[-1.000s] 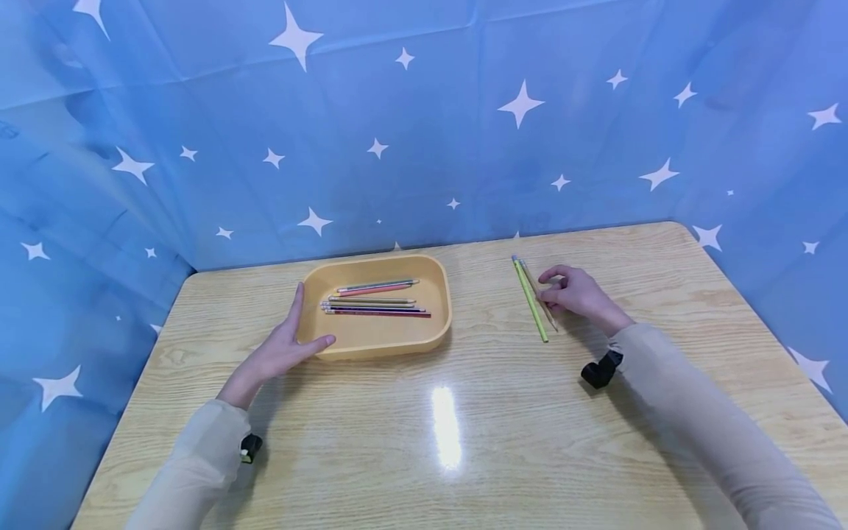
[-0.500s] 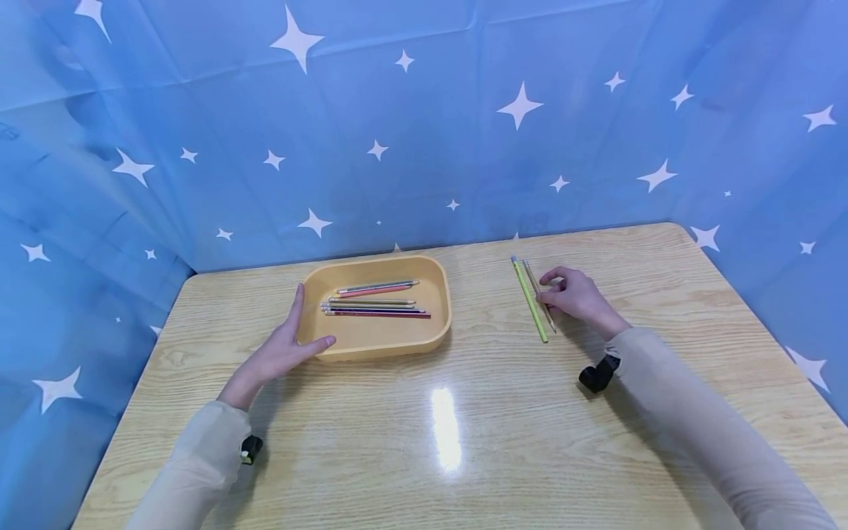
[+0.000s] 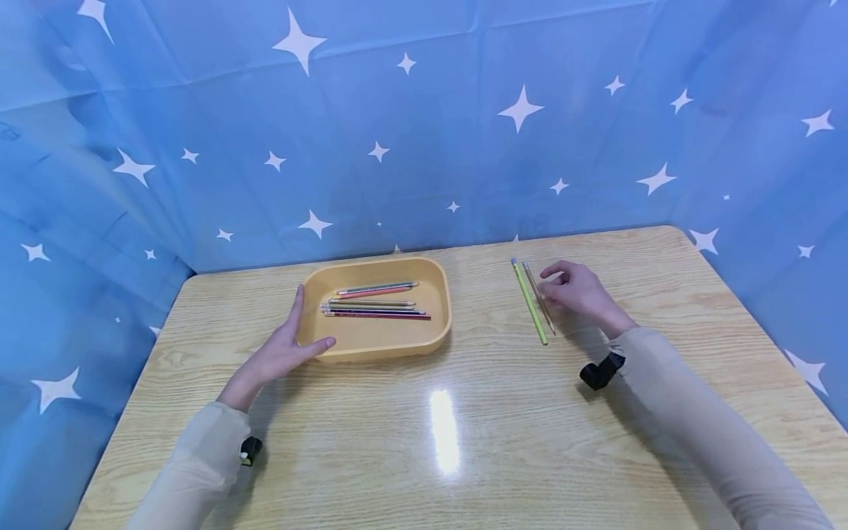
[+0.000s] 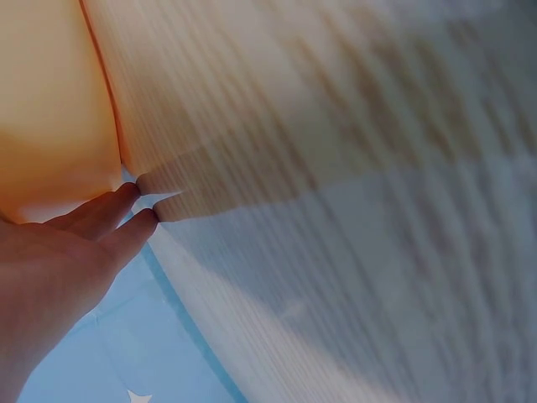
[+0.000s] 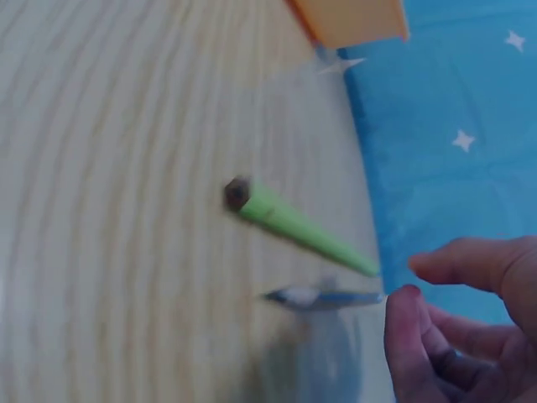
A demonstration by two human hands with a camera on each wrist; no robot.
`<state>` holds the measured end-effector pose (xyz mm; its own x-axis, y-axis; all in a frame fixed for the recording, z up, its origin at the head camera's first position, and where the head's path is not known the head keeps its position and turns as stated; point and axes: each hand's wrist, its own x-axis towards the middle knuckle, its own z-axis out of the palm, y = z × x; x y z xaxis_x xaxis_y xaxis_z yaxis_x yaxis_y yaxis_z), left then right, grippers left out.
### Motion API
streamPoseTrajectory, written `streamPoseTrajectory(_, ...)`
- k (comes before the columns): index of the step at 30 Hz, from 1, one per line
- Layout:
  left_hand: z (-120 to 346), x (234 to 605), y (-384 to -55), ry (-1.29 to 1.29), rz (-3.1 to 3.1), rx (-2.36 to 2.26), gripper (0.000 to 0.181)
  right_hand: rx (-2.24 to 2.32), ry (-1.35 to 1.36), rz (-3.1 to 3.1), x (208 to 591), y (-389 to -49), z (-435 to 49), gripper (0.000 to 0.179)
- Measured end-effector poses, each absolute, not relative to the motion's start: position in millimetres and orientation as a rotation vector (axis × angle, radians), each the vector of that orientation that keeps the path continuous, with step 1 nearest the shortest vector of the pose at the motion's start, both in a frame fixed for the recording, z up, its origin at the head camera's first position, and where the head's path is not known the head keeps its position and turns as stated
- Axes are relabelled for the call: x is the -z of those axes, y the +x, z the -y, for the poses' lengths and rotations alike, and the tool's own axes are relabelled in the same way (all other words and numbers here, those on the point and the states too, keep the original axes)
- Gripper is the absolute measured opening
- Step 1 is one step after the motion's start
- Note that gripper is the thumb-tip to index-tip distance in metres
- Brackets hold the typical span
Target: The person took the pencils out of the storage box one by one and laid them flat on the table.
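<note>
The right hand (image 3: 583, 294), right of the frame's centre, has its thumb and forefinger parted beside the gold pencil (image 3: 535, 287); whether they touch it I cannot tell. That pencil lies on the counter (image 3: 371, 442) just right of the green pencil (image 3: 529, 302). Left of centre, the left hand (image 3: 281, 350) is spread against the tray (image 3: 377, 346), which holds several pencils (image 3: 374, 302).
</note>
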<state>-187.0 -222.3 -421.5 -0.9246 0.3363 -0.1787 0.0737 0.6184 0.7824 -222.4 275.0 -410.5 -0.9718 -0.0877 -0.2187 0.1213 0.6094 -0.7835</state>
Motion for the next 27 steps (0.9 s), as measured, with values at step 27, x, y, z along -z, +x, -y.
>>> streamPoseTrajectory(27, 224, 424, -189, 0.322, -2.546, -1.2, 0.111, 1.467, -0.409, -2.556, 376, -226, -178, 0.023)
